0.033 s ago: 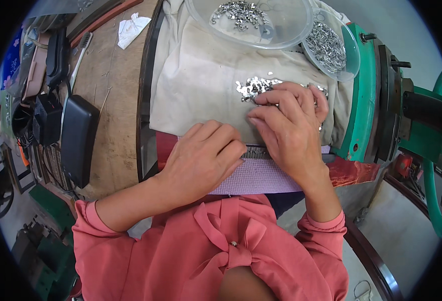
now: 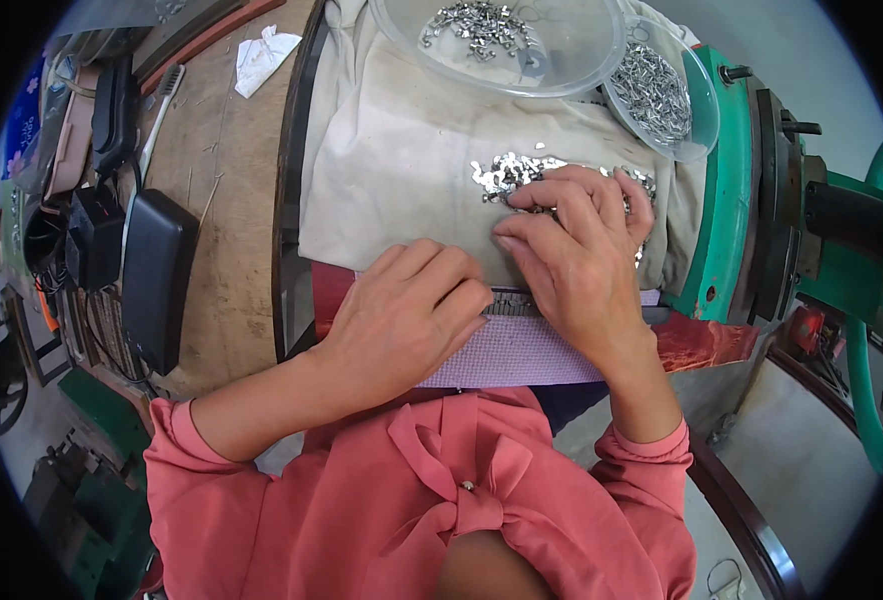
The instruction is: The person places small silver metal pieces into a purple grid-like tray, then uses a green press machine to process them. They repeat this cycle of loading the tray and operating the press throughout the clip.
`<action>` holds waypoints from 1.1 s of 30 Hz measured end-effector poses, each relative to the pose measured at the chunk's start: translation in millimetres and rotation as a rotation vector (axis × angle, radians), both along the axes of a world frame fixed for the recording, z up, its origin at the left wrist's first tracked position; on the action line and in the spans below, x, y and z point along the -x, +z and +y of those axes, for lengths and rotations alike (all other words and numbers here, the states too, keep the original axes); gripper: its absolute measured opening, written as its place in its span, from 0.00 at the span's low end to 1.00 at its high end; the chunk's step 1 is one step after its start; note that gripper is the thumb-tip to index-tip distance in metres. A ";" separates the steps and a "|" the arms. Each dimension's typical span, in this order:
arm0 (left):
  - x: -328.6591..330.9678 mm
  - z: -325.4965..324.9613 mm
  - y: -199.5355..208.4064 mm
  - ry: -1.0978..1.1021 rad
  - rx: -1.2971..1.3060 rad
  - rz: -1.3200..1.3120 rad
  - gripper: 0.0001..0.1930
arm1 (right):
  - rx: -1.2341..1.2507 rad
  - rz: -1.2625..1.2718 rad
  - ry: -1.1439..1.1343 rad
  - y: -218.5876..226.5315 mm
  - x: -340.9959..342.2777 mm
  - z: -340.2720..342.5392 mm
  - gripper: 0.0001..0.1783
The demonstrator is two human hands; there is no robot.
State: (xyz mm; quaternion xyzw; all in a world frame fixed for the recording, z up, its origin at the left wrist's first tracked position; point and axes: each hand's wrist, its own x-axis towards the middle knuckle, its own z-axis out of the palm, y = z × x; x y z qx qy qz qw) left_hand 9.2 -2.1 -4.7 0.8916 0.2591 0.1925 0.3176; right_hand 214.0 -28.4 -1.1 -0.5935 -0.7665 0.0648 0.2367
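Small shiny silver metal pieces [image 2: 506,176] lie piled on the beige fabric cloth [image 2: 391,165], toward its right edge. The right hand [image 2: 589,255] bends over them, thumb and forefinger nearly meeting; the left hand [image 2: 401,312] curls by the near edge. What their fingers hold, I cannot tell.

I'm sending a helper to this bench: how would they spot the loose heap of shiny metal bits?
Find the pale cloth left of the green machine frame. On it, nearer the wearer than the large clear tub and smaller clear tub, the heap lies partly hidden by the right hand. Unlike the pieces inside the tubs, its silvery bits lie loose on the cloth.
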 end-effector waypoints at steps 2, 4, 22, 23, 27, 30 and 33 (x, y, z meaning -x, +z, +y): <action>-0.2 -0.2 -0.1 0.006 -0.007 -0.001 0.15 | 0.011 0.002 0.013 0.4 -1.7 -1.1 0.05; -0.7 -0.3 1.0 0.017 -0.007 -0.006 0.14 | 0.034 -0.004 0.034 5.4 -5.4 0.7 0.04; -20.2 1.7 7.8 -0.065 -0.055 0.102 0.14 | 0.026 0.019 -0.036 11.6 -23.0 -21.2 0.09; -23.1 1.3 7.0 -0.067 -0.067 0.096 0.13 | 0.020 0.033 -0.054 12.6 -24.8 -26.6 0.09; -32.8 1.3 6.7 -0.079 -0.094 0.107 0.11 | 0.016 0.097 -0.111 11.1 -31.3 -45.7 0.11; -35.8 -0.2 1.9 -0.083 -0.113 0.091 0.09 | 0.027 0.127 -0.134 9.1 -31.0 -56.3 0.11; -35.0 -0.3 3.6 -0.082 -0.124 0.089 0.08 | 0.026 0.128 -0.129 8.6 -26.3 -60.8 0.11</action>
